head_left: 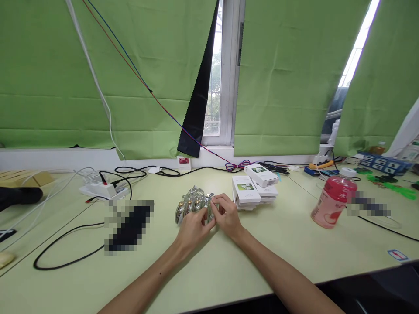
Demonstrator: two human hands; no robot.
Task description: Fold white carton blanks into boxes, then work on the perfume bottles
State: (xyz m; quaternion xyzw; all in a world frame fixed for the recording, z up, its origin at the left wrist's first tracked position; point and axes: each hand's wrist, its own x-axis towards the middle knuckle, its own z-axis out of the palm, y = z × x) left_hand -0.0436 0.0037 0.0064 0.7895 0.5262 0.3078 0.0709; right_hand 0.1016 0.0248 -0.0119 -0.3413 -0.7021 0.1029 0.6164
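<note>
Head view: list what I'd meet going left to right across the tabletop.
White power strip → shiny metal objects → right hand → stacked white boxes → pink bottle → red-arrow sticker. The left hand overlaps the metal objects, so it is left out.

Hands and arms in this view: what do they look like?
The left hand and right hand are a person's, ungloved. No watch or bracelet shows. The left arm and right arm are sleeveless as far as visible; a small round spot marks the left arm.
</note>
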